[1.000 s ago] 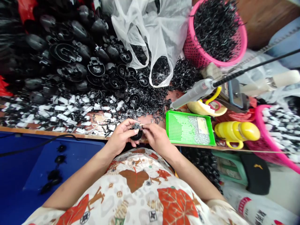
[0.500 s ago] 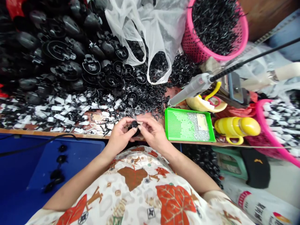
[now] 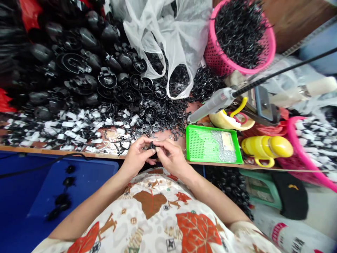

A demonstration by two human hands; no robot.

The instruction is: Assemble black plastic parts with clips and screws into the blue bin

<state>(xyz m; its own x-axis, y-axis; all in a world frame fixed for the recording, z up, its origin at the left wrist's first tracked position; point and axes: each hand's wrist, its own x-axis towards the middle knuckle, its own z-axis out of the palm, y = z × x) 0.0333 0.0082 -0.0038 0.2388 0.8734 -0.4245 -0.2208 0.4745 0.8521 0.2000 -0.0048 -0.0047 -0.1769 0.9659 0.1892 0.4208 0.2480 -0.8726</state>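
Observation:
My left hand (image 3: 137, 156) and my right hand (image 3: 170, 154) meet at the table's front edge, fingertips close together. Pinched between them is a small black plastic part (image 3: 153, 146), mostly covered by my fingers. Both hands are closed on it. Just beyond my fingers lies a heap of small black clips (image 3: 168, 116). To the left of it spread many white-and-black pieces (image 3: 71, 128). A green tray (image 3: 187, 144) with small clear pieces stands to the right of my right hand.
Black rounded housings (image 3: 107, 77) pile up at the back left, beside a white plastic bag (image 3: 179, 42). A pink basket (image 3: 210, 52) holds black parts. An electric screwdriver (image 3: 210, 105) hangs over the tray. A yellow bottle (image 3: 265, 146) lies at right; a blue bin (image 3: 100, 186) stands below left.
My fingers have drawn closer around the black part, so less of it shows. The whole view has shifted slightly, with the table lower in the picture.

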